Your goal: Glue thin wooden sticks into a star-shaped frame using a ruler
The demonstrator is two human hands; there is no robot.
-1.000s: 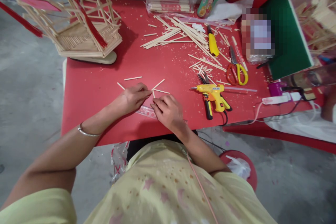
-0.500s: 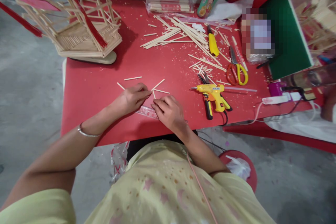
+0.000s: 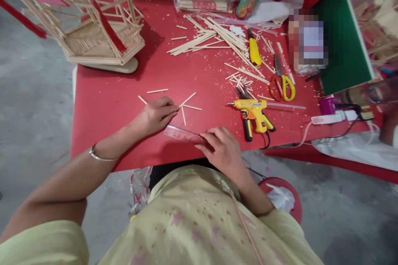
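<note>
The left hand (image 3: 159,115) pinches the meeting ends of pale, thin wooden sticks (image 3: 191,108) at its three o'clock. At their five o'clock, the right hand (image 3: 222,149) grips a clear, flat plastic ruler (image 3: 183,134).

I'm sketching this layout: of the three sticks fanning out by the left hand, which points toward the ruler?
The lowest stick, running down toward the ruler; the upper stick points up-right, the middle stick rightward.

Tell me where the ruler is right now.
In the head view, the ruler lies near the front edge of the red table, left of the glue gun, with its right end at the person's right hand.
</note>
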